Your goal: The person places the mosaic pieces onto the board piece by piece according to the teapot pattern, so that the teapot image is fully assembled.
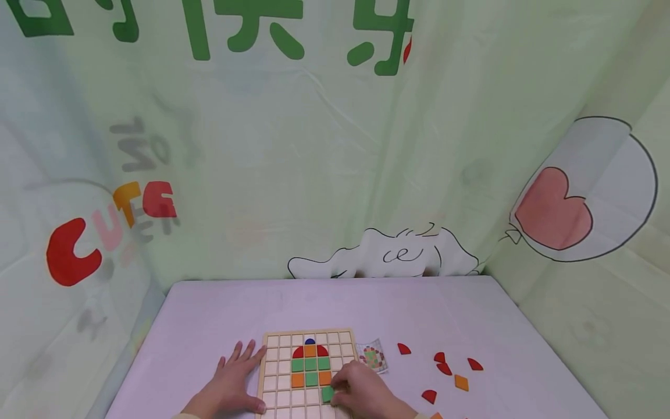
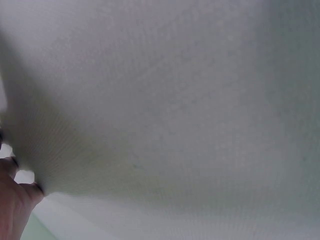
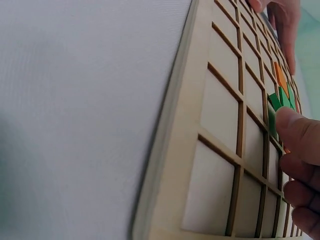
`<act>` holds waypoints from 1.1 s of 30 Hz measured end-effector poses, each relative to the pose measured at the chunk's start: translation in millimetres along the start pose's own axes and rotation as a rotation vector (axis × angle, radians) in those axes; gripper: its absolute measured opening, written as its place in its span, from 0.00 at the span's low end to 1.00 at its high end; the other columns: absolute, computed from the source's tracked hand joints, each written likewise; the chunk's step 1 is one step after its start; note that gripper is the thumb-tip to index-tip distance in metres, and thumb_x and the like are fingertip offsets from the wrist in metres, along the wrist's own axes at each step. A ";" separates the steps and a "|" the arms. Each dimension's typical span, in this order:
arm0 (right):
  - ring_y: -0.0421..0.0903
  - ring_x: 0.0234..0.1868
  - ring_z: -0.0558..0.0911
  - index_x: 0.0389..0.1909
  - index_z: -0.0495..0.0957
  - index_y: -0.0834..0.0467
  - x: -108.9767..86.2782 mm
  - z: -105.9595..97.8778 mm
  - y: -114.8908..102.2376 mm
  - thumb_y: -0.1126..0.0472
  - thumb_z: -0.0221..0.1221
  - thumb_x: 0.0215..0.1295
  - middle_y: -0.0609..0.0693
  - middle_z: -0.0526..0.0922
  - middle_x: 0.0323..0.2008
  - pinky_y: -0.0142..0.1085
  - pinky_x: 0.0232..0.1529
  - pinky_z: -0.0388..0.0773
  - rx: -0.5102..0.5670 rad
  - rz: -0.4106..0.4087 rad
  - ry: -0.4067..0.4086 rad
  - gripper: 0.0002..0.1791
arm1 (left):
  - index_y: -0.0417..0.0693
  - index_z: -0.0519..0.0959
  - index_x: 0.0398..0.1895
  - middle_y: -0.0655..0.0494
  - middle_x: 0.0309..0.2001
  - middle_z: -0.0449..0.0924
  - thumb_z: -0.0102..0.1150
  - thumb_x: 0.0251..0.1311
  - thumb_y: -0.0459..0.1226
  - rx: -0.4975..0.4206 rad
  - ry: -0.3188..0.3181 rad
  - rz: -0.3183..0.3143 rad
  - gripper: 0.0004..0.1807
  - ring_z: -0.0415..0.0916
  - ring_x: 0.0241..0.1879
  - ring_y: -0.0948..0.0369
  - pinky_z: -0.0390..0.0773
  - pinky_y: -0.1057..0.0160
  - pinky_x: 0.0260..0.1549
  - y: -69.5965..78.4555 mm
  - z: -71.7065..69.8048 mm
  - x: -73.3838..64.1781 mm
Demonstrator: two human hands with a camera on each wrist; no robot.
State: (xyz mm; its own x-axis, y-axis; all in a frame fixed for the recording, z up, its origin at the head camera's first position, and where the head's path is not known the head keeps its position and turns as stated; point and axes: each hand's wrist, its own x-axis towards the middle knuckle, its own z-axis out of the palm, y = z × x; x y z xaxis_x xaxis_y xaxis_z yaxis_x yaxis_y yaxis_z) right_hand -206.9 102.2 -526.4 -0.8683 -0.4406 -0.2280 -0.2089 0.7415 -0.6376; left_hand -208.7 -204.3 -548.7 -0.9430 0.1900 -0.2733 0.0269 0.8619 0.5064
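Observation:
A wooden grid board point(image 1: 270, 383) lies on the table. My left hand point(image 1: 230, 378) rests along its left edge with fingers spread. Between thumb and fingers, my right hand point(image 1: 366, 391) pinches a green square tile point(image 1: 327, 394) over a lower cell; the right wrist view shows that green tile point(image 3: 274, 101) tilted at the grid. Above it, green and orange squares fill two rows. An orange square point(image 1: 310, 351) sits higher, between two red quarter-circle pieces, with a blue piece point(image 1: 310, 341) on top. Pale fabric fills most of the left wrist view, with fingers point(image 2: 25, 197) at its left edge.
A printed pattern card point(image 1: 373, 356) lies against the board's right side. Farther right, several red quarter-circle pieces point(image 1: 429, 396) and an orange diamond point(image 1: 461, 382) are scattered on the pale table point(image 1: 220, 314). Printed curtains point(image 1: 272, 174) hang around the table's back and sides.

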 end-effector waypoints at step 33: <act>0.32 0.33 0.71 0.40 0.90 0.54 1.6 3.9 -4.3 0.56 0.73 0.59 0.36 0.85 0.30 0.29 0.41 0.79 -0.211 -0.094 0.045 0.09 | 0.49 0.64 0.78 0.38 0.80 0.54 0.85 0.27 0.58 0.011 -0.007 -0.012 0.68 0.41 0.80 0.33 0.42 0.23 0.71 0.8 -0.2 0.7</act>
State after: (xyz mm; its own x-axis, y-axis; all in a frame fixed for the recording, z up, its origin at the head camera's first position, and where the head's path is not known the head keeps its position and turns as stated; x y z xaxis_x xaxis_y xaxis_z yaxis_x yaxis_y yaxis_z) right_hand -205.6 96.4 -526.9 -0.8588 -0.4932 -0.1389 -0.3750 0.7896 -0.4857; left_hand -209.4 -203.5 -548.3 -0.9408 0.1834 -0.2852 0.0196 0.8691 0.4942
